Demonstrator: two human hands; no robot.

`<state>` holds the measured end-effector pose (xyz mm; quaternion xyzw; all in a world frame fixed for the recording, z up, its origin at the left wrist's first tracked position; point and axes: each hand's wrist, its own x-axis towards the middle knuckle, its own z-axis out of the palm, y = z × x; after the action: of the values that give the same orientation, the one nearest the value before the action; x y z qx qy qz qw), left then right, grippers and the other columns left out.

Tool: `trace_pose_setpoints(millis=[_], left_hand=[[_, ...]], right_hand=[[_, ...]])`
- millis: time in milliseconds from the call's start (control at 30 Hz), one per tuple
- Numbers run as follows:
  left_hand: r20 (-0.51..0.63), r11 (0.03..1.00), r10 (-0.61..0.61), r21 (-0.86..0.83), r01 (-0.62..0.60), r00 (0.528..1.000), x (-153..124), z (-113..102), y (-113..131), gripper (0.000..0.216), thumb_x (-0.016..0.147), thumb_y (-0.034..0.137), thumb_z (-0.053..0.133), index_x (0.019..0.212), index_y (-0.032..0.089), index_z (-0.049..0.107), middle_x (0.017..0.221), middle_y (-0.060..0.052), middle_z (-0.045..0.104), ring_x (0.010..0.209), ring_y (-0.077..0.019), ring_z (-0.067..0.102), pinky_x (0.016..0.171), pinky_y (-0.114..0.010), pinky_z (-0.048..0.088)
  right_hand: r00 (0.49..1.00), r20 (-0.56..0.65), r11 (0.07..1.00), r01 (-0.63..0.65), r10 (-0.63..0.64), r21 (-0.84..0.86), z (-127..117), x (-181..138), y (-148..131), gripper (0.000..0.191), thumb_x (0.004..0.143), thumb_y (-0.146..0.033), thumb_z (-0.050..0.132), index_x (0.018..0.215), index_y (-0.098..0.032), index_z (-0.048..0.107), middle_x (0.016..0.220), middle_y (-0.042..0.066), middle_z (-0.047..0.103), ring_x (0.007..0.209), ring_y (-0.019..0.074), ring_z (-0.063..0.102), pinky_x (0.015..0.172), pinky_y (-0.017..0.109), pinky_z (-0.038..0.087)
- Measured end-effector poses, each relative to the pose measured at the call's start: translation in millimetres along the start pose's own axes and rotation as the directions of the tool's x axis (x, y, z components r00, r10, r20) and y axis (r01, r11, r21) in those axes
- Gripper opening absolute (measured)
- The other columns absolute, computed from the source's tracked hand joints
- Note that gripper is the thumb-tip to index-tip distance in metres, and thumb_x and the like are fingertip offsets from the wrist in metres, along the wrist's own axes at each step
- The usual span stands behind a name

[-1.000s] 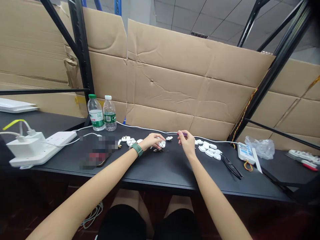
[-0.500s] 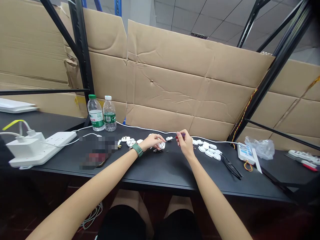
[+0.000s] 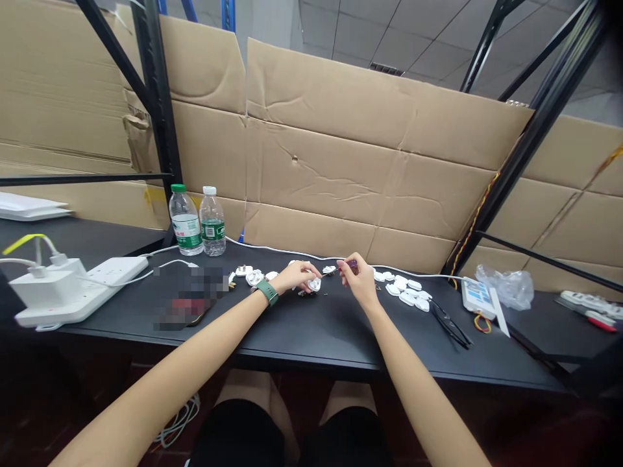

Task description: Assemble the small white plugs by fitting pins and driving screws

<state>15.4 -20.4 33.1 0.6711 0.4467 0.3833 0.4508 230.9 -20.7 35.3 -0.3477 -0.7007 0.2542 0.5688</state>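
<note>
My left hand (image 3: 294,277) is closed on a small white plug piece (image 3: 315,285), low over the black table. In my right hand (image 3: 359,280) is a screwdriver (image 3: 351,263) with a dark red handle. Its thin shaft points left to the plug piece; whether the tip touches a screw is too small to tell. Small dark metal bits (image 3: 306,294) lie under my left hand. Behind, between the hands, is another white plug part (image 3: 329,269). More white plug parts (image 3: 254,278) rest left of my left hand, and several white covers (image 3: 407,298) lie right of my right hand.
On the left stand two water bottles (image 3: 213,224), a white power strip (image 3: 117,275) with adapters and a blurred dark object (image 3: 195,301). Folded black glasses (image 3: 451,325), a white box (image 3: 477,298) and a plastic bag (image 3: 509,287) lie right. Cardboard (image 3: 331,175) walls the back.
My right hand has shifted slightly around the screwdriver handle, its fingers a little farther left. My left hand stays on the plug piece. The view has moved slightly.
</note>
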Motion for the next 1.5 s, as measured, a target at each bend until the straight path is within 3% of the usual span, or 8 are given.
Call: trace_pose_setpoints(millis=[167,367,467,667,900,1100,1267,1500], left_hand=[[-0.005,0.997,0.011,0.081,-0.011,1.0,-1.4,1.7,1.4,0.022,0.078,0.023,0.066,0.095,0.011,0.075,0.078,-0.006,0.072,0.061,-0.0157,0.069,0.059,-0.026,0.059],[-0.014,0.99,0.042,0.133,-0.039,0.999,-3.2,0.9,2.1,0.023,0.079,0.021,0.062,0.095,0.013,0.076,0.075,-0.005,0.072,0.061,-0.0158,0.07,0.057,-0.024,0.058],[-0.037,0.978,0.082,0.194,-0.073,0.996,-1.0,-1.5,0.2,0.024,0.079,0.022,0.06,0.094,0.014,0.077,0.077,-0.005,0.073,0.06,-0.0164,0.07,0.056,-0.025,0.057],[-0.098,0.95,0.149,0.291,-0.115,0.984,4.2,-5.9,-3.3,0.026,0.082,0.024,0.057,0.097,0.016,0.077,0.073,-0.003,0.073,0.056,-0.0152,0.07,0.055,-0.022,0.053],[-0.146,0.92,0.189,0.371,-0.124,0.971,2.3,-7.7,-0.5,0.027,0.083,0.025,0.055,0.097,0.016,0.077,0.072,-0.002,0.073,0.055,-0.015,0.07,0.055,-0.022,0.051],[-0.148,0.858,0.266,0.487,-0.163,0.953,2.4,-8.2,-3.8,0.027,0.084,0.025,0.053,0.094,0.017,0.077,0.066,-0.001,0.071,0.052,-0.0139,0.067,0.055,-0.022,0.048],[-0.171,0.812,0.317,0.557,-0.173,0.933,3.9,-9.8,-3.4,0.028,0.085,0.024,0.053,0.094,0.017,0.078,0.063,0.0,0.07,0.056,-0.014,0.066,0.06,-0.022,0.049],[-0.155,0.733,0.399,0.646,-0.213,0.904,5.4,-12.0,-4.4,0.029,0.085,0.023,0.054,0.095,0.018,0.08,0.072,-0.003,0.074,0.065,-0.0156,0.066,0.068,-0.024,0.049]], right_hand=[[1.0,-0.009,0.996,0.023,-0.024,-0.084,-1.5,-0.7,-0.2,0.046,0.082,-0.065,0.067,0.071,-0.022,0.055,0.055,-0.004,0.058,0.041,0.0117,0.048,0.045,0.025,0.038],[0.988,-0.049,0.937,0.121,-0.145,-0.327,-6.3,1.5,4.5,0.056,0.084,-0.065,0.065,0.054,-0.019,0.051,0.05,-0.004,0.047,0.05,0.0107,0.04,0.054,0.026,0.031],[0.993,-0.032,0.932,0.096,-0.114,-0.35,-7.9,2.5,5.2,0.051,0.087,-0.063,0.061,0.062,-0.019,0.055,0.056,-0.003,0.053,0.055,0.0126,0.045,0.059,0.027,0.035],[0.998,0.0,0.961,0.064,-0.067,-0.269,-9.6,1.5,2.8,0.027,0.097,-0.049,0.049,0.097,-0.022,0.052,0.069,-0.003,0.057,0.058,0.0144,0.049,0.061,0.026,0.038],[0.968,0.137,0.919,0.242,-0.209,-0.31,-7.6,2.7,-0.6,0.028,0.099,-0.045,0.048,0.087,-0.021,0.059,0.077,0.002,0.065,0.067,0.0165,0.057,0.068,0.027,0.041],[0.965,0.207,0.867,0.239,-0.162,-0.437,-8.5,1.7,1.6,0.024,0.101,-0.042,0.046,0.096,-0.023,0.059,0.081,0.003,0.069,0.07,0.0191,0.062,0.07,0.028,0.042],[0.94,0.247,0.842,0.324,-0.235,-0.431,-6.6,0.8,0.8,0.018,0.1,-0.033,0.046,0.096,-0.021,0.059,0.092,0.007,0.07,0.085,0.021,0.065,0.077,0.029,0.045],[0.973,0.209,0.692,0.218,-0.098,-0.689,-3.9,-0.1,1.6,0.04,0.104,-0.047,0.042,0.084,-0.021,0.065,0.064,0.004,0.065,0.06,0.0199,0.061,0.061,0.028,0.034]])
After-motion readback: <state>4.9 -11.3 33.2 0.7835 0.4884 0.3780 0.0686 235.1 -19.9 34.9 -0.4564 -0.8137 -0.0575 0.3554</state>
